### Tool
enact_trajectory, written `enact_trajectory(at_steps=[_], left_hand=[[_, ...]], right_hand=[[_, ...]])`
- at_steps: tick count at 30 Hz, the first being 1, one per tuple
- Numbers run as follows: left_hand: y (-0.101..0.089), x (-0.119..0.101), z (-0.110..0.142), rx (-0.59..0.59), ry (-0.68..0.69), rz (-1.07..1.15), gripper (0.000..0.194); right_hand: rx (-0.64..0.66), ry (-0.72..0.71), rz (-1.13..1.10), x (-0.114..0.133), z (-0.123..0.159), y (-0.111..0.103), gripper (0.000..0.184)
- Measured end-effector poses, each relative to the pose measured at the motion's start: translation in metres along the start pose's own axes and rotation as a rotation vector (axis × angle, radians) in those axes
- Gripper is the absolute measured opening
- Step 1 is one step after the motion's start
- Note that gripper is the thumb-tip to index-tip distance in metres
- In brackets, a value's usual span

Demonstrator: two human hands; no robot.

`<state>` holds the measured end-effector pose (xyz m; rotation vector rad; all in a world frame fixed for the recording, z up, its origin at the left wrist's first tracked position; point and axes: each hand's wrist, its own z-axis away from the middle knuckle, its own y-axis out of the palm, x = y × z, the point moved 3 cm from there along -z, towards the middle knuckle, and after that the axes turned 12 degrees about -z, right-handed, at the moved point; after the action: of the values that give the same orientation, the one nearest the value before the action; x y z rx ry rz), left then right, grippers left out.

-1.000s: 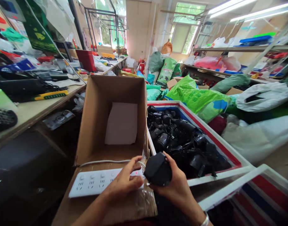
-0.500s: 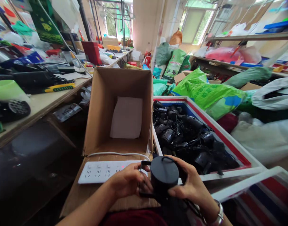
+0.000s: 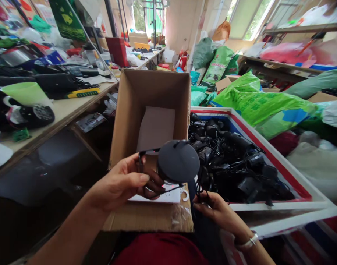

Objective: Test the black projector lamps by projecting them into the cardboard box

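Observation:
A black, round-topped device (image 3: 178, 161) with a thin U-shaped bracket is held up in front of the open cardboard box (image 3: 117, 121). My left hand (image 3: 130, 180) is closed round the bracket, thumb in front and fingers reaching through it. Lower and to the right, my right hand (image 3: 218, 209) pinches a bundled black cable (image 3: 201, 180) hanging beside the device. Beneath the device, a white power strip (image 3: 160, 195) lies partly covered on a cardboard flap (image 3: 149, 217). A sheet of pale paper or card (image 3: 157, 123) shows inside the box.
On the right stands a white-rimmed crate (image 3: 317, 202) filled with black devices and cables (image 3: 234, 165). Green bags (image 3: 268, 103) lie behind it. A cluttered workbench (image 3: 66, 114) on the left carries a green cup (image 3: 26, 92) and a yellow-handled tool (image 3: 84, 92).
The device has moved up and to the left in my left hand, over the box's front. My right hand has left its body for the cable. The camera view has shifted.

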<state>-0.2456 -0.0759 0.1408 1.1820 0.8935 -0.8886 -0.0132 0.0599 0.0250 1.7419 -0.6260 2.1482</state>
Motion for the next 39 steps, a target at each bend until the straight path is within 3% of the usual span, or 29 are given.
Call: enact_trajectory(at_steps=[6, 11, 16, 22, 26, 32, 39], left_hand=[[-0.019, -0.023, 0.022, -0.123, 0.140, -0.132, 0.023], [-0.037, -0.020, 0.034, -0.254, 0.185, -0.084, 0.026], [-0.052, -0.003, 0.034, -0.348, 0.179, -0.097, 0.028], [-0.070, 0.023, 0.030, -0.443, 0.120, -0.047, 0.033], [-0.076, 0.033, 0.023, -0.443, 0.167, 0.042, 0.034], [-0.083, 0.056, 0.003, -0.468, 0.242, 0.185, 0.032], [-0.083, 0.074, -0.011, -0.472, 0.256, 0.172, 0.032]], right_hand=[[0.085, -0.179, 0.301, 0.019, -0.029, 0.021, 0.017], [-0.099, -0.271, 0.345, 0.016, -0.056, 0.034, 0.022], [-0.109, -0.308, 0.332, 0.000, -0.076, 0.057, 0.022], [-0.106, -0.369, 0.332, -0.011, -0.083, 0.062, 0.017], [-0.079, -0.405, 0.332, -0.017, -0.076, 0.068, 0.017], [-0.148, -0.487, 0.320, -0.026, -0.066, 0.078, 0.019], [-0.203, -0.473, 0.208, -0.036, -0.076, 0.075, 0.024]])
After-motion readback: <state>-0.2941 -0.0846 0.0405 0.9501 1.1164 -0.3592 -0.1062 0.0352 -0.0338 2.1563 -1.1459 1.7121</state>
